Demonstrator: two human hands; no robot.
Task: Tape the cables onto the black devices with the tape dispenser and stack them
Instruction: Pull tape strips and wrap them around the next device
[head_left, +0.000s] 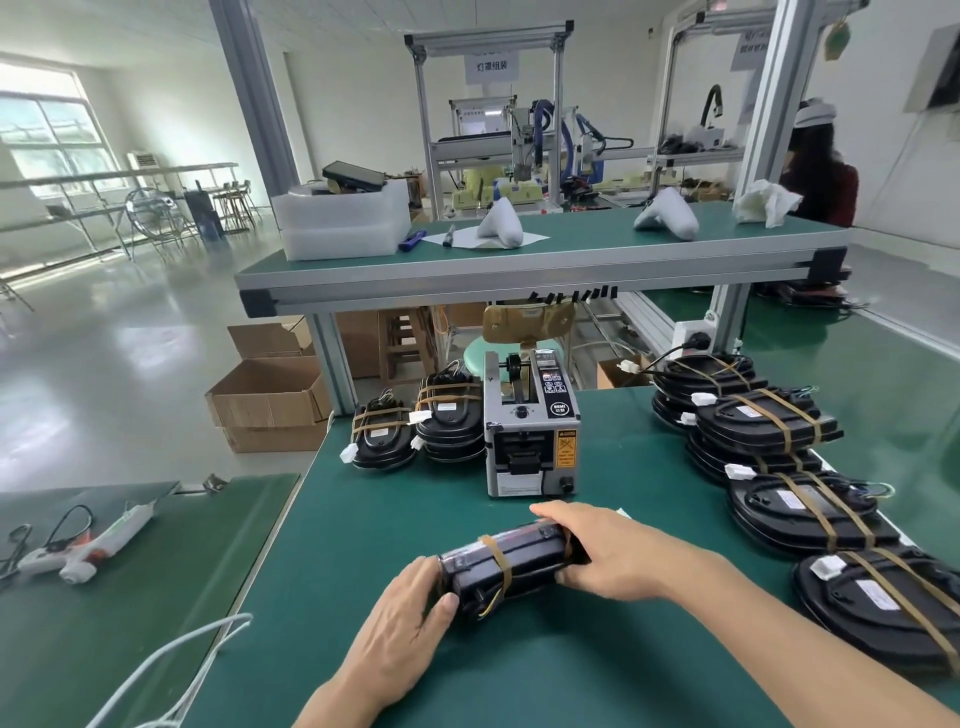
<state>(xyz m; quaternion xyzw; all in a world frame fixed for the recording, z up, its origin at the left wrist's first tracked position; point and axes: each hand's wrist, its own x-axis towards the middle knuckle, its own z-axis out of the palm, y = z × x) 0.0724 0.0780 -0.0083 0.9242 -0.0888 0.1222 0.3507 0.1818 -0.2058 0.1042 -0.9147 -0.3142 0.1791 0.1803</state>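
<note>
Both hands hold one black device (511, 566) just above the green table (597, 670), near its front edge and a little in front of the tape dispenser (531, 431). The device is tipped up on its side, so its narrow edge faces the camera. A brown strip of tape (500, 558) wraps around its middle, and thin coloured wires (491, 605) poke out at its lower left end.

The left hand (402, 621) grips the left end, with the thumb pressed on the near face and the fingers curled behind. The right hand (605, 556) grips the right end, its fingers closed over the top and the thumb tucked under. Each grip is narrow and full, closed on the device.

The tape dispenser stands upright at the middle of the table, a grey box with a yellow warning label on its front. Left of it, two short stacks of taped devices (418, 428) sit close together near the table's far edge. On the right, a row of taped devices (795, 486) overlaps like fallen tiles, running from the far corner towards the camera. A separate table (156, 571) on the left carries a white glue gun (91, 545).
</note>
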